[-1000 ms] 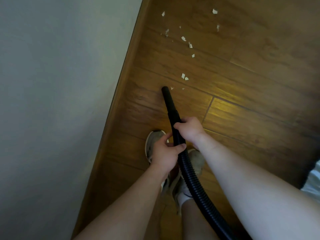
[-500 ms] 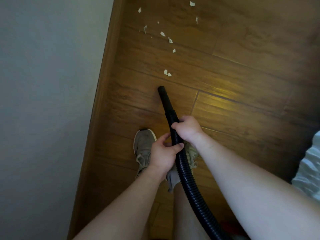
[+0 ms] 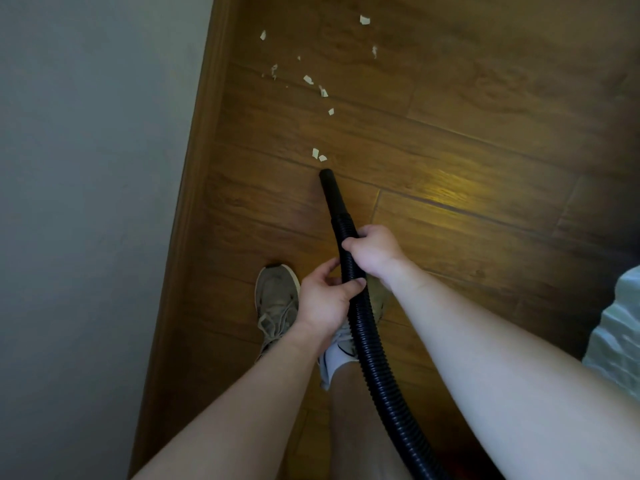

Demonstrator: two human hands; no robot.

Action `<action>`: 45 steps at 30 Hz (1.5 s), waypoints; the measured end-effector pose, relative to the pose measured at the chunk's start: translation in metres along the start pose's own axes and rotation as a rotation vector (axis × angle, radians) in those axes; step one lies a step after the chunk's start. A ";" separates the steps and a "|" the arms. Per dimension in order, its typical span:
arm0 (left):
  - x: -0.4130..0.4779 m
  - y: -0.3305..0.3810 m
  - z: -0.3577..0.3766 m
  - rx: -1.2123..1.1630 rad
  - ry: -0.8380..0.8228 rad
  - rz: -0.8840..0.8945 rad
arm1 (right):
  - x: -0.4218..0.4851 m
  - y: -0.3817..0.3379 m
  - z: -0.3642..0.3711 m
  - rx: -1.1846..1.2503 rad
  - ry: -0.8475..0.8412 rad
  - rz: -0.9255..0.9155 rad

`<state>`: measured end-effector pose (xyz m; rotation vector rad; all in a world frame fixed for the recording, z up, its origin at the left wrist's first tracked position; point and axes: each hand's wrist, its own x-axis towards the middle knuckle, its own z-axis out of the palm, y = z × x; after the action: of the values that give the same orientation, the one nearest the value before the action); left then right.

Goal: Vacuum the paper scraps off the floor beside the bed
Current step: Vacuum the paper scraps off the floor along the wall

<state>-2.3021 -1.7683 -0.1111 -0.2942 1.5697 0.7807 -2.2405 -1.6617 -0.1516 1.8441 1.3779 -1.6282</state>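
Observation:
A black ribbed vacuum hose [image 3: 367,334] runs up from the bottom of the view to a smooth nozzle [image 3: 330,188] whose tip sits on the wooden floor [image 3: 467,140]. My right hand [image 3: 375,251] grips the hose just behind the nozzle. My left hand [image 3: 325,296] holds it slightly lower, thumb across the hose. Two white paper scraps [image 3: 318,155] lie just beyond the nozzle tip. Several more scraps [image 3: 320,88] are scattered farther up the floor.
A grey wall [image 3: 86,202] with a wooden skirting board [image 3: 194,188] runs along the left. My feet in grey sneakers [image 3: 277,303] stand below the hands. Pale striped bedding [image 3: 616,341] shows at the right edge.
The nozzle tip has come closer to the nearest two scraps, now just short of them. Both hands keep their grip on the hose. The view has shifted slightly.

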 end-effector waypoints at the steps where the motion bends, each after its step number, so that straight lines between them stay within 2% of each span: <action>1: 0.001 0.000 0.003 0.000 0.005 0.000 | 0.001 0.001 -0.003 -0.004 -0.004 -0.004; 11: 0.009 0.025 0.019 0.012 0.013 0.026 | 0.019 -0.010 -0.022 -0.055 -0.032 -0.071; 22: 0.023 0.048 0.003 0.011 0.045 0.024 | 0.036 -0.042 -0.007 -0.053 -0.059 -0.065; 29: 0.035 0.070 -0.005 0.059 0.018 0.047 | 0.043 -0.061 -0.004 0.050 -0.016 -0.027; 45: 0.039 0.114 0.035 0.173 -0.032 0.059 | 0.055 -0.082 -0.050 0.061 0.084 0.072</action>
<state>-2.3505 -1.6529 -0.1130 -0.1089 1.6102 0.6862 -2.2843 -1.5598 -0.1578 1.9946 1.2927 -1.5908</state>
